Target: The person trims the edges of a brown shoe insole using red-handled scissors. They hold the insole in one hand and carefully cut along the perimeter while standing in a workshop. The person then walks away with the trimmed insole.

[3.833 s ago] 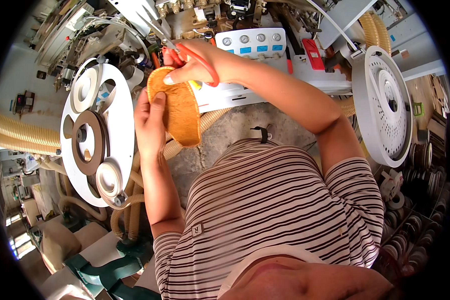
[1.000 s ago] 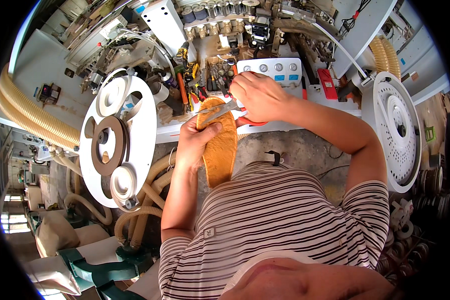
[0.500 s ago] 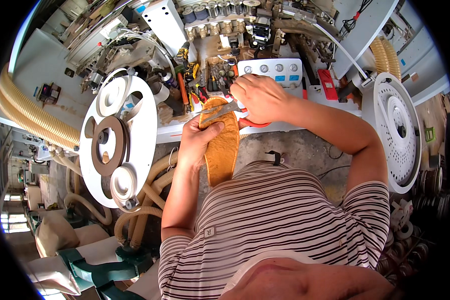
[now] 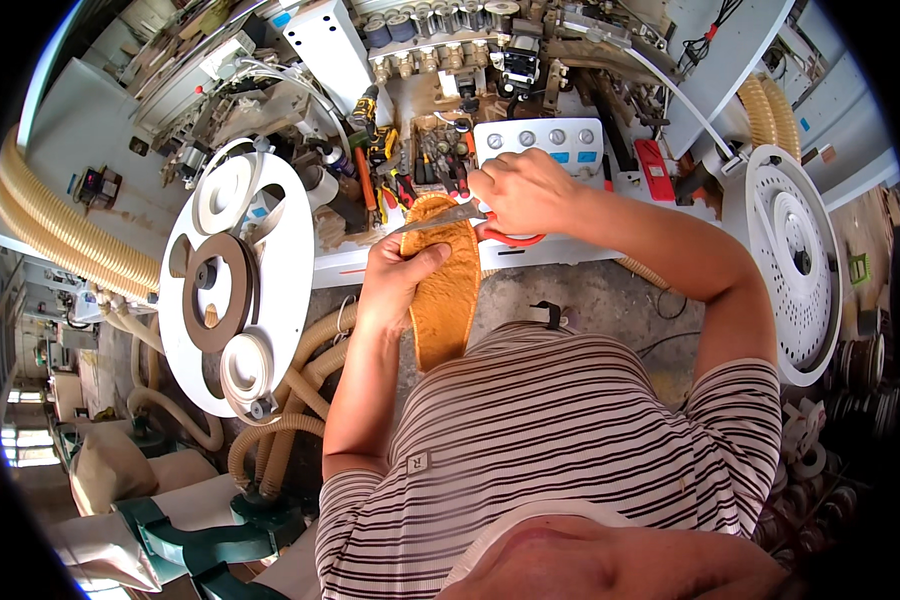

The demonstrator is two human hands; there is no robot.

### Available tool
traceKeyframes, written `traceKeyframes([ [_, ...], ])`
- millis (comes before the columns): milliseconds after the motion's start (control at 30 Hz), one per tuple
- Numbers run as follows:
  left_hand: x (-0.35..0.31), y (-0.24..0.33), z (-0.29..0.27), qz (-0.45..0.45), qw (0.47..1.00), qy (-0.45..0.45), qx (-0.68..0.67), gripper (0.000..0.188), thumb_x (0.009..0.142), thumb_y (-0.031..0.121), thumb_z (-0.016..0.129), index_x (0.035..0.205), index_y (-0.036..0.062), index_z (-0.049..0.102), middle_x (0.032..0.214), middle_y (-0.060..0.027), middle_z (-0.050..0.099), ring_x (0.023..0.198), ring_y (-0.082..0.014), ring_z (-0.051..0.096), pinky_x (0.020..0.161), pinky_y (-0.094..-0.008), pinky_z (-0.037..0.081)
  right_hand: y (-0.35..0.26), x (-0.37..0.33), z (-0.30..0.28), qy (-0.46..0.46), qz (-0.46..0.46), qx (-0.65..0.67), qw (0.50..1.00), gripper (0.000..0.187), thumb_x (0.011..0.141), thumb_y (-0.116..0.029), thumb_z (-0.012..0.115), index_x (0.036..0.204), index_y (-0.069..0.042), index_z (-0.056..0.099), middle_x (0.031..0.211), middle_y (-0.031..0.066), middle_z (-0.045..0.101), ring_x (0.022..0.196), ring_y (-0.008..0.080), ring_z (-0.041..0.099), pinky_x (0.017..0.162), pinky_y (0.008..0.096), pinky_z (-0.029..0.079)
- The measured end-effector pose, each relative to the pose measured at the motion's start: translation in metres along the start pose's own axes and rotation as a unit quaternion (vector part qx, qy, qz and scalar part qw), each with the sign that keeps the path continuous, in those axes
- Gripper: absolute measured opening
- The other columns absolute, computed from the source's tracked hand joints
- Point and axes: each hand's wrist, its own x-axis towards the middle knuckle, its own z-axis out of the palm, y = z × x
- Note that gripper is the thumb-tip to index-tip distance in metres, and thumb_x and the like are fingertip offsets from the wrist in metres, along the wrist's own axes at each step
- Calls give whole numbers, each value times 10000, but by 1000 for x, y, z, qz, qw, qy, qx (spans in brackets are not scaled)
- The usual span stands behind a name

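In my left hand [image 4: 394, 272] is an orange-brown, fuzzy shoe insole [image 4: 444, 300], pinched at its left edge with the thumb on top. It hangs lengthwise toward my body. My right hand [image 4: 526, 192] is closed on a pair of scissors [image 4: 452, 216] with red handles. Their metal blades lie across the upper part of the insole, pointing left toward my left hand, and look almost together. The lower handle loop shows below my right fingers; the rest of the grip is hidden.
Beyond my hands, a white machine bench [image 4: 670, 208] bears a gauge panel [image 4: 538, 138], pliers and screwdrivers [image 4: 440, 165], a yellow drill [image 4: 367, 105] and a red case [image 4: 655, 170]. A white reel disc [image 4: 290, 290] stands left, a perforated disc [image 4: 796, 270] right. Beige hoses [image 4: 315, 360] run below.
The scissor blades, spread apart before, have drawn together across the insole. My right hand has shifted slightly to the right; my left hand stays nearly in place.
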Motion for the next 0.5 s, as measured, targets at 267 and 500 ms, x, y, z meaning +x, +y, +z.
traceKeyframes([
  [267,-2,8,6,27,1000,15,5,281,875,-40,637,1156,-42,641,1029,-73,703,876,-137,669,777,-302,555,-2,0,0,62,27,81,994,436,695,-365,821,843,-59,548,732,63,625,665,267,652,537,386,505],
  [500,-5,3,-12,38,999,4,-1,308,881,-47,630,1188,-34,622,1049,-71,700,908,-130,664,794,-299,549,2,4,0,-10,179,480,859,261,860,-224,725,827,-65,521,704,-1,551,650,104,475,579,307,415],
])
